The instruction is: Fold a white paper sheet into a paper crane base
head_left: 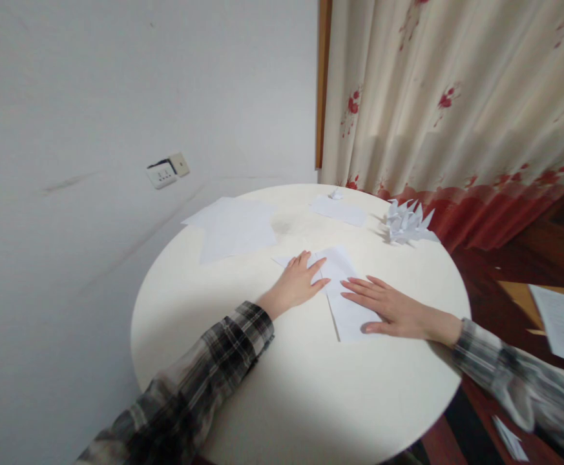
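Note:
A white sheet of paper [340, 313], folded into a strip, lies at a slant on the round table. Along its left edge rests my left hand [301, 281], fingers spread, with a pointed corner of paper [282, 261] showing beside it. My right hand [388, 309] lies flat on the strip's right side, its fingers stretched out towards the left hand. Neither hand grips anything. Parts of the paper are hidden under both hands.
Loose white sheets [238, 229] lie at the table's [272, 400] back left. A small sheet [337, 210] with a small folded paper piece [335, 194] is at the back. Several folded paper cranes [405, 223] cluster near the right edge. A wall socket [161, 174] and a curtain [437, 97] are beyond.

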Tool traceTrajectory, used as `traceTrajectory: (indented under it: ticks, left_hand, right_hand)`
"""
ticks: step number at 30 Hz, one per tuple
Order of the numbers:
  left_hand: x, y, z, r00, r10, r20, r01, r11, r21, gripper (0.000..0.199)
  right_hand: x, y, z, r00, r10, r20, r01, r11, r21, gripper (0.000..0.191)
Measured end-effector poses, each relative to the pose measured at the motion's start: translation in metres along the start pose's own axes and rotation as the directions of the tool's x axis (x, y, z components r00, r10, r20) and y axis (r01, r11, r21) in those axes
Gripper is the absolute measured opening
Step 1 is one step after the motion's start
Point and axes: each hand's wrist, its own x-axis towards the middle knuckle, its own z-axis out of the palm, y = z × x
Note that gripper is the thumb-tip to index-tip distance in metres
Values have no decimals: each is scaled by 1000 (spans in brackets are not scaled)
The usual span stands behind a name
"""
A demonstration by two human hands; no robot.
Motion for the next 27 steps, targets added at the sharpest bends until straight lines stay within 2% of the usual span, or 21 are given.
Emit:
traceTrajectory:
  ticks: [5,11,17,22,27]
  left_hand:
    - [-1,1,2,1000,0,-8,0,1000,17,51]
    - [-2,2,1,1000,-2,10,2,1000,19,51]
    - [-2,4,1,1000,-9,19,9,999,34,50]
    - [-2,5,0,1000,-4,21,3,999,37,51]
    - [-1,3,1,1000,2,21,-3,998,58,50]
  right_hand:
    - [2,5,-4,1000,25,12,-26,994,102,47]
    - [3,6,-6,999,14,34,-18,994,106,57]
    - [2,1,-6,999,11,32,-13,998,55,58]
    - [3,2,-5,999,26,-23,-25,997,69,61]
    - [12,10,-2,996,36,-83,-31,997,67,56]
